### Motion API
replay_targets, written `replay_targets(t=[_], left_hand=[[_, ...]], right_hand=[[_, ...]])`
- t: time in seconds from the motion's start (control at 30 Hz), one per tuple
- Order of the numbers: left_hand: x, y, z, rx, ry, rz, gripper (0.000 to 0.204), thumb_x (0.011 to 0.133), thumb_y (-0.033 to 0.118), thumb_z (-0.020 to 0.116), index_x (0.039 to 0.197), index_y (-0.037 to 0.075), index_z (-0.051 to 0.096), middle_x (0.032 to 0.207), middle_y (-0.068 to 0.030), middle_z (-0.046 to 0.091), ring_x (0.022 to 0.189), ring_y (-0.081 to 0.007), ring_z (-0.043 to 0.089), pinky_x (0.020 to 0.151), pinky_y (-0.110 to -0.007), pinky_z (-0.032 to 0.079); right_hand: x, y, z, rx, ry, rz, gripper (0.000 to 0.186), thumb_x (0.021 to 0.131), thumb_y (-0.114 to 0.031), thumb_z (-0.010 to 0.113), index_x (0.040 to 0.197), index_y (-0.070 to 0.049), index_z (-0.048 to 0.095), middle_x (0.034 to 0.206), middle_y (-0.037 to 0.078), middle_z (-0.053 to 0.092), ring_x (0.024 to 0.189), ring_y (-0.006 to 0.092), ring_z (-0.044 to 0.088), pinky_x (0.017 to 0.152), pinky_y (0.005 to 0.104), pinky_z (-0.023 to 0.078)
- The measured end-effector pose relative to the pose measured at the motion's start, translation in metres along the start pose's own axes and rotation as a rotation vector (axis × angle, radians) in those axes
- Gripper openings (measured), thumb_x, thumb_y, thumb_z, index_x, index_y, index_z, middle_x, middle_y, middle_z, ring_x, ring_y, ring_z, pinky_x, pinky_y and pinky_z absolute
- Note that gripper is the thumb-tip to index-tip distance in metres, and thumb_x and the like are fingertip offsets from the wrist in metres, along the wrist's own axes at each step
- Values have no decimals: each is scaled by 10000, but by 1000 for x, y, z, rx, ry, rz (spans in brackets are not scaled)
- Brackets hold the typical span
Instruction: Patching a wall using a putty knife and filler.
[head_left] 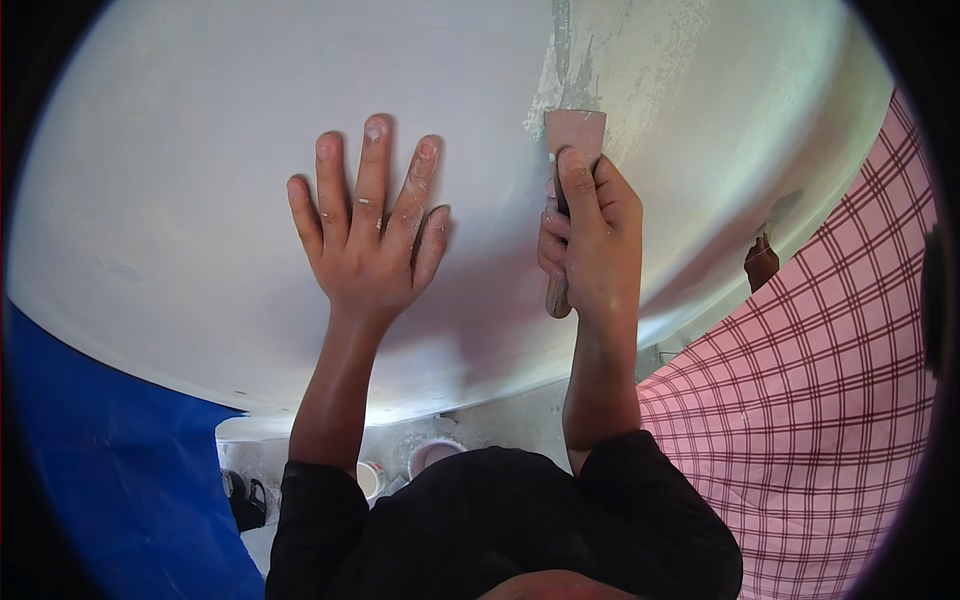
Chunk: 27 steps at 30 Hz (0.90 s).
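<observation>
My left hand [372, 225] lies flat against a smooth white wall [230, 120], fingers spread, with white specks on the fingers. In my right hand [600, 235] is a putty knife [576, 128], its blade pointing up and its wooden handle inside my curled fingers. The thumb presses along the back of the blade. The blade's edge meets the lower end of a grey, rough streak [562, 60], which has patchy white smears beside it. Whether any putty sits under the blade is hidden.
A blue sheet [110, 450] hangs at the lower left, near a dark shoe [245, 500]. Pink checked cloth [800, 420] fills the right side; a small brown shape [762, 262] shows at its edge. On the floor stand a white tub [370, 480] and a round bucket [436, 453].
</observation>
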<state>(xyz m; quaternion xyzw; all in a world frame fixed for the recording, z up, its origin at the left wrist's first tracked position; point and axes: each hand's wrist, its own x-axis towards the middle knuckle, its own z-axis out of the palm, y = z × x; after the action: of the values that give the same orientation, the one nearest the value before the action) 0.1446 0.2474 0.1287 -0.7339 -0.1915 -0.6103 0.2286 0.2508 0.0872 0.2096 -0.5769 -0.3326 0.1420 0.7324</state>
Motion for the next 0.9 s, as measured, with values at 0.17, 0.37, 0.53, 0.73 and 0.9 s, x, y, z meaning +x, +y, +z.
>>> replay_targets(t=[0.17, 0.37, 0.53, 0.73, 0.9], left_hand=[[-11, 3, -12, 31, -3, -16, 502, 1023, 461, 498, 1438, 218, 640, 1598, -144, 468, 1543, -410, 296, 1271, -561, 71], [-14, 14, -23, 55, -20, -87, 469, 1035, 460, 474, 1457, 312, 616, 1583, -69, 504, 1519, -373, 359, 1266, -564, 117], [-13, 23, -27, 68, -31, -87, 466, 1030, 453, 482, 1450, 309, 623, 1584, -72, 503, 1518, -376, 360, 1266, -565, 115], [-14, 35, -37, 109, -34, -100, 463, 1030, 442, 478, 1446, 304, 628, 1577, -78, 511, 1517, -382, 362, 1269, -561, 108], [-13, 46, -39, 128, -22, -43, 504, 1024, 448, 504, 1444, 202, 633, 1590, -154, 476, 1538, -415, 306, 1270, -549, 62]], right_hand=[[-7, 1, -2, -16, -37, 15, 372, 1086, -373, 556, 870, -78, 491, 618, -37, 444, 448, 35, 378, 395, 235, 307], [-13, 1, -4, 7, -41, 1, 350, 1087, -331, 559, 834, -100, 488, 601, -45, 379, 427, 30, 314, 375, 227, 257], [-12, -6, -13, -14, -54, -20, 348, 1086, -321, 561, 835, -93, 481, 609, -43, 378, 429, 30, 319, 372, 229, 257], [-12, -9, -21, -39, -78, -29, 369, 1081, -342, 571, 831, -91, 472, 610, -43, 379, 437, 30, 321, 377, 233, 262], [-12, -11, -36, -66, -98, -21, 378, 1079, -348, 575, 824, -88, 471, 610, -43, 384, 441, 31, 328, 381, 234, 265]])
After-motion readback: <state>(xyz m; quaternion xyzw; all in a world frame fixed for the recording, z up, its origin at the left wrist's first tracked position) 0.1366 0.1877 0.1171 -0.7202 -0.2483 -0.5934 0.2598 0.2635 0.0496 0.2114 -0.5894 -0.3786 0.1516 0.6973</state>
